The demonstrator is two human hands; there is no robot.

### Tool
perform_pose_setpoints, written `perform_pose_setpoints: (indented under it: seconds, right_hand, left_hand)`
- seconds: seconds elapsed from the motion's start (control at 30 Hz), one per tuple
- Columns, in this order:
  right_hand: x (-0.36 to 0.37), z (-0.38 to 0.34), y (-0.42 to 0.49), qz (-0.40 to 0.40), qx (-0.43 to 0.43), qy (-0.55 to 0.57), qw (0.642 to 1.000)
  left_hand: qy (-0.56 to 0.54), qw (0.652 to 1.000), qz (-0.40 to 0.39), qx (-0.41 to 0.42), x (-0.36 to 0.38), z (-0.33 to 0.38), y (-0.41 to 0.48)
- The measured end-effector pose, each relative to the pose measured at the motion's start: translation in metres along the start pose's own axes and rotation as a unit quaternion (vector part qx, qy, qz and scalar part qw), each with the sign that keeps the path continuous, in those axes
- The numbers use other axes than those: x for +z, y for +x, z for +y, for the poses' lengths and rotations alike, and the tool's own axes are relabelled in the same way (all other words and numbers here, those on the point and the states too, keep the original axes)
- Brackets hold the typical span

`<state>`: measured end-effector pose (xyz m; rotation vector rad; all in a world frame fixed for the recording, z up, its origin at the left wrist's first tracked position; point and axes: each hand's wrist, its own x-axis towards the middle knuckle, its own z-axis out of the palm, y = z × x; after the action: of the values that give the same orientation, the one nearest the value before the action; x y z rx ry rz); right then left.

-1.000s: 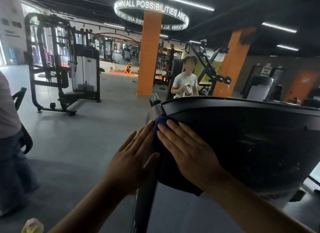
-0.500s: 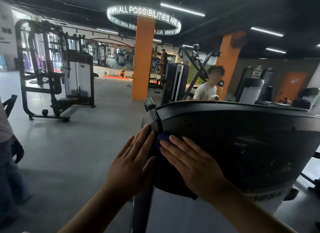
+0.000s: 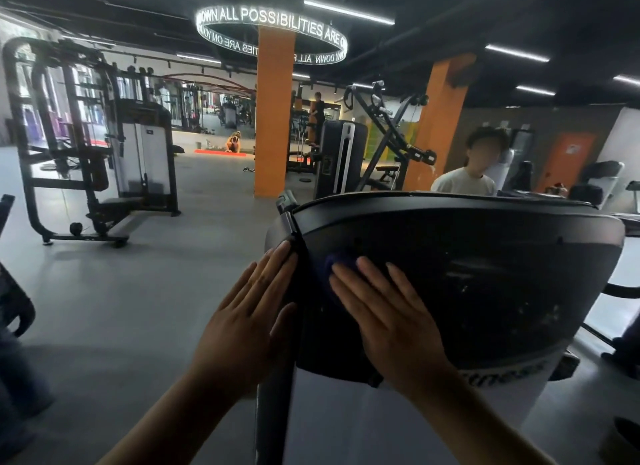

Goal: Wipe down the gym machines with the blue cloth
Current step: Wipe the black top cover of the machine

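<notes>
Shows a wide gym hall from head height, with grey floor (image 3: 138, 309) below and a dark ceiling with strip lights above. Filling the right half of the view, close up: the curved black panel (image 3: 502, 257) of a gym machine, glossy and smudged, on a pale base with lettering too blurred to read, a dark upright post (image 3: 273, 395) running down from its left edge. Far left, well apart: a black-framed weight machine (image 3: 93, 146) with a white stack cover. In the middle distance, two orange pillars (image 3: 273, 118), the nearer one circled overhead by a lit ring sign (image 3: 273, 25) reading in part "ALL POSSIBILITIES ARE". Just behind the panel's top edge, a person in a white shirt (image 3: 464, 182), visible from the chest up. In the foreground, two bare forearms reaching forward from the bottom of the view. Left hand (image 3: 242, 333) laid flat against the panel's left edge, fingers straight and close together, thumb out to the side, holding nothing. Right hand (image 3: 388, 322) pressed flat on the panel's face just beside it, fingers straight and slightly spread, palm down on the blue cloth (image 3: 341, 258). Cloth mostly hidden under that hand, between palm and panel, near the panel's upper left; only a small blue fold showing at the fingertips.
</notes>
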<state>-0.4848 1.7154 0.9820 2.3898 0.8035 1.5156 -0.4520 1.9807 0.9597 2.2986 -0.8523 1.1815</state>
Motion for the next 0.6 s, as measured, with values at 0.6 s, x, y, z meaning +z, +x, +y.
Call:
perform_pose_setpoints:
  seconds: [0.6]
  right_hand:
    - [-0.004,0.006,-0.011,0.099,0.220,0.070,0.968]
  left_hand:
    - [0.019,0.997,-0.020,0.065,0.021,0.060,0.035]
